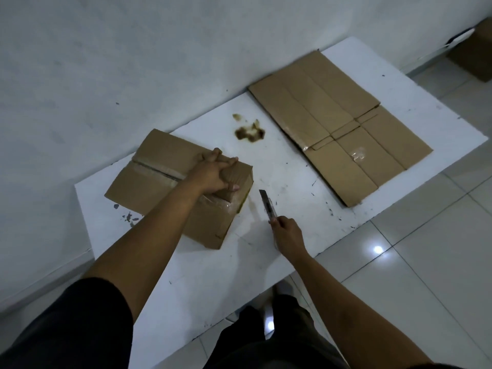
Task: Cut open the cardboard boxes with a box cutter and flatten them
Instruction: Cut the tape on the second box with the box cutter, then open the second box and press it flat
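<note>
A taped brown cardboard box [157, 177] stands on the white table [279, 171], left of centre. My left hand [213, 173] lies on the box's top right corner, fingers spread and thumb hooked over the near edge. Just right of the box, my right hand [286, 231] grips the handle of a box cutter [267, 206]. Its blade is out and points away from me, above the table. Several flattened boxes [343, 126] lie stacked on the right half of the table.
A brown stain [250, 133] marks the table between the box and the flat stack. A white wall runs behind the table. Tiled floor [426, 262] lies to the right, with another cardboard box [476, 54] at the far right.
</note>
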Demonstrator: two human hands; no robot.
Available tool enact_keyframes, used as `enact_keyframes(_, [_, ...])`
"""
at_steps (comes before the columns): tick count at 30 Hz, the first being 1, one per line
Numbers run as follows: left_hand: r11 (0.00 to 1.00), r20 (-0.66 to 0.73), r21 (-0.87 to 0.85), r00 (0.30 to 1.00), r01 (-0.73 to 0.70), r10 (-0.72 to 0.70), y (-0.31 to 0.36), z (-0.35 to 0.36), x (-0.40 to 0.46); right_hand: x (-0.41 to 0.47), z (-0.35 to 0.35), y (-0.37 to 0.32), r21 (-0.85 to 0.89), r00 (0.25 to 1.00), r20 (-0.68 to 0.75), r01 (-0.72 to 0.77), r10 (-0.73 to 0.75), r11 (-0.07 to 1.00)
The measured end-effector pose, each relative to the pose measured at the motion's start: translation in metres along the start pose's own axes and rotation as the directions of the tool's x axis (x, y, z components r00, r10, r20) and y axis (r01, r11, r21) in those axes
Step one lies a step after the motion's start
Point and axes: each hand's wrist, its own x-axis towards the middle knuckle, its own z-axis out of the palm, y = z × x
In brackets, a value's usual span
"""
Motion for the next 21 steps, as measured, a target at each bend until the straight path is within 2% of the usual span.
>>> enact_keyframes(5, [1.000, 0.066, -0.012, 0.998, 0.008, -0.007, -0.002, 0.015, -0.029, 0.017, -0.010, 0.005, -0.048, 1.000, -0.016, 0.020, -0.020, 0.999])
enact_keyframes(10, [0.999, 0.076, -0.006, 0.997, -0.032, 0.032, -0.006, 0.036, -0.058, 0.028, -0.007, 0.011, -0.212, 0.994, -0.073, 0.060, -0.077, 0.976])
enact_keyframes(16, [0.994, 0.081, -0.059, 0.991, -0.097, 0.102, -0.005, 0.053, -0.094, 0.031, -0.018, 0.005, -0.275, 0.997, -0.027, 0.067, -0.077, 0.959])
enact_keyframes(19, [0.969, -0.045, -0.204, 0.990, -0.137, 0.130, -0.009, 0.061, -0.113, 0.026, -0.020, -0.007, -0.295, 0.974, -0.015, 0.212, -0.227, 0.931])
enact_keyframes(21, [0.924, -0.297, -0.357, 0.954, -0.137, 0.027, -0.016, 0.068, -0.130, 0.015, -0.015, -0.026, -0.280, 0.934, -0.024, 0.336, -0.356, 0.899])
